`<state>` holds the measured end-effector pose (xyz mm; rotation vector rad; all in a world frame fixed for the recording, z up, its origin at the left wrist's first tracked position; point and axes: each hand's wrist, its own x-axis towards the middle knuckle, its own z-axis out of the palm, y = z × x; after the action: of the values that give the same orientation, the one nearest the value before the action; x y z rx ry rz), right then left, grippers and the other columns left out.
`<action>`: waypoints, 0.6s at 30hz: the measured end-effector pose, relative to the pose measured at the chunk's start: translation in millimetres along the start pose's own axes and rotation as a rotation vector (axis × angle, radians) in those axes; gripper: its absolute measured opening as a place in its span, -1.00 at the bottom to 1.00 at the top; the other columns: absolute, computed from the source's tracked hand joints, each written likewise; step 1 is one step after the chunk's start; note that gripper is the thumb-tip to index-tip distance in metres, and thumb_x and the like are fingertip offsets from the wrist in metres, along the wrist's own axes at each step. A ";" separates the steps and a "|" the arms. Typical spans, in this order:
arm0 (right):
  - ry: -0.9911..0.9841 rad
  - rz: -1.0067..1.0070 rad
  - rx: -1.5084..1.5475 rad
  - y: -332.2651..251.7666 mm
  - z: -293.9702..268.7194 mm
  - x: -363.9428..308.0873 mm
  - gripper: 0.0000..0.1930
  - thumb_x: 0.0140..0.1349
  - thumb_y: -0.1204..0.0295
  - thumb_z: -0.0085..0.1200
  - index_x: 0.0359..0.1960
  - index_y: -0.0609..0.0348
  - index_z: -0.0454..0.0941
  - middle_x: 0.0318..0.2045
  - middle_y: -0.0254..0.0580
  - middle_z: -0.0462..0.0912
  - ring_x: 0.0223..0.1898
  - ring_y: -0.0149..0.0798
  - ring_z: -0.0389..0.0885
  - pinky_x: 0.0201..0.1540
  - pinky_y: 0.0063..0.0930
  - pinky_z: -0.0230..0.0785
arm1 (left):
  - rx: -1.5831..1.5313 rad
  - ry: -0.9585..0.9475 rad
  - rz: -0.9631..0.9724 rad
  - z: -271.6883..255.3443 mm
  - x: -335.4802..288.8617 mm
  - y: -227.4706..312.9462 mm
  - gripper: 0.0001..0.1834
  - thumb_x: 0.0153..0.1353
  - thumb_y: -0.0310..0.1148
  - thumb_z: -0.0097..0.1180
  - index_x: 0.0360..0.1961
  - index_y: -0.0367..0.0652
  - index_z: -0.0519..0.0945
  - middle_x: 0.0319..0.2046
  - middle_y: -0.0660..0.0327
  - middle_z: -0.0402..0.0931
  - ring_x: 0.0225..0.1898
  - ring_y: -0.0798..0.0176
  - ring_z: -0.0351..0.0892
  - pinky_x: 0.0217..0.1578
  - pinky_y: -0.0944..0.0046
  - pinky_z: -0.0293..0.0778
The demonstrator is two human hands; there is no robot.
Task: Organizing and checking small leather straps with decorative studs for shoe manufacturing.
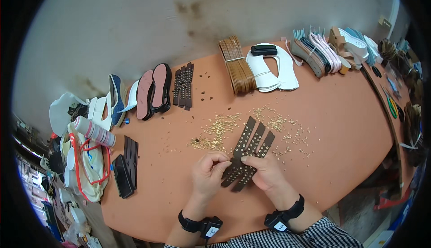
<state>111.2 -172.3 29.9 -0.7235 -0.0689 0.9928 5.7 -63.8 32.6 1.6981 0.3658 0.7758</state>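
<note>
A dark brown shoe upper piece (244, 136) with several slanted strips and rows of gold eyelets is held above the table. My right hand (269, 175) grips its right side, thumb on top and fingers beneath. At its left edge my left hand (207, 171) is closed in a pinch, thumb and forefinger against the strips. Whether something small is also in that pinch is hidden. Loose gold eyelets (220, 129) lie scattered on the orange tabletop (179, 212) just beyond both hands. More brown eyeleted strips (183, 86) lie stacked farther back.
Pink-topped soles (160, 86) and a blue shoe (116, 102) stand back left. A phone (122, 176) and a cloth bag (92, 183) lie left. Behind are a tan strip bundle (236, 64) and white insoles (287, 75). Pliers (393, 108) lie far right.
</note>
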 end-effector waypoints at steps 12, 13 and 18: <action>-0.033 -0.039 -0.034 7.6 -1.2 -0.2 -0.78 0.01 0.70 -0.02 -0.26 0.26 0.47 -0.33 -0.25 0.56 -0.30 -0.38 0.54 -0.20 -0.51 0.41 | 0.268 -0.001 0.150 7.2 0.1 -8.1 -0.84 -0.14 -0.64 0.18 -0.50 -0.24 0.47 -0.33 0.20 0.29 -0.33 0.34 0.33 -0.32 0.42 0.32; -0.043 -0.049 -0.036 6.0 -0.6 -1.8 -0.78 0.02 0.70 -0.02 -0.26 0.26 0.47 -0.33 -0.25 0.56 -0.30 -0.38 0.54 -0.20 -0.52 0.41 | 0.256 -0.005 0.146 7.9 0.7 -6.4 -0.84 -0.14 -0.64 0.18 -0.51 -0.24 0.47 -0.33 0.20 0.29 -0.33 0.34 0.33 -0.32 0.42 0.32; -0.069 -0.082 -0.055 6.4 -0.8 -2.6 -0.78 0.02 0.70 -0.03 -0.25 0.26 0.47 -0.32 -0.24 0.57 -0.29 -0.39 0.55 -0.20 -0.53 0.41 | 0.295 -0.019 0.164 8.4 3.1 -0.5 -0.85 -0.13 -0.62 0.18 -0.51 -0.24 0.48 -0.35 0.21 0.31 -0.32 0.33 0.34 -0.30 0.40 0.33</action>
<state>105.3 -172.6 26.3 -0.7308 -0.1852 0.9405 13.7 -68.0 32.1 2.0303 0.3432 0.8571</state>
